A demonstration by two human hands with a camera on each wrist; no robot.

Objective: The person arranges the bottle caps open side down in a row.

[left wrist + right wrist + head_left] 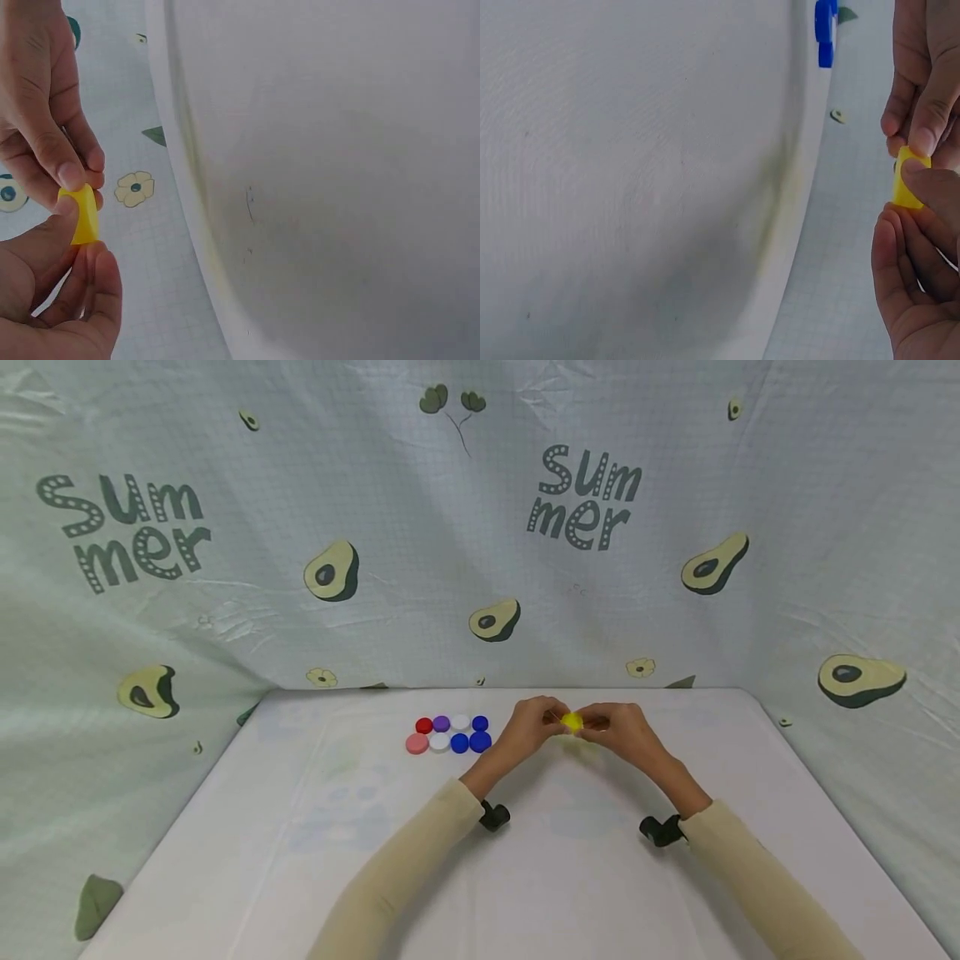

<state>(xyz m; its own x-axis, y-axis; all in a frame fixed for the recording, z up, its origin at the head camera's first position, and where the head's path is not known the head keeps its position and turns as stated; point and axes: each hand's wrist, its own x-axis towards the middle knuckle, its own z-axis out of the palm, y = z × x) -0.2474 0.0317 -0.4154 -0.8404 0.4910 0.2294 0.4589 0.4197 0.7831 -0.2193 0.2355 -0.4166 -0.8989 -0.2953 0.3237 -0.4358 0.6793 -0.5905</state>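
Note:
A small yellow cap (572, 722) is held above the table between both hands. My left hand (531, 728) pinches it from the left with thumb and fingertips. From the other side my right hand (624, 732) pinches the same cap. Up close in the left wrist view, the yellow cap (88, 216) shows its smooth side, partly covered by a thumb. The right wrist view also has the yellow cap (909, 196) between the fingertips of both hands.
Left of the hands, two rows of round caps lie on the white table (315, 827): red (424, 725), purple (441, 723), pink (417, 743), plus white and blue ones. A printed curtain (420, 527) hangs behind the table and along its sides.

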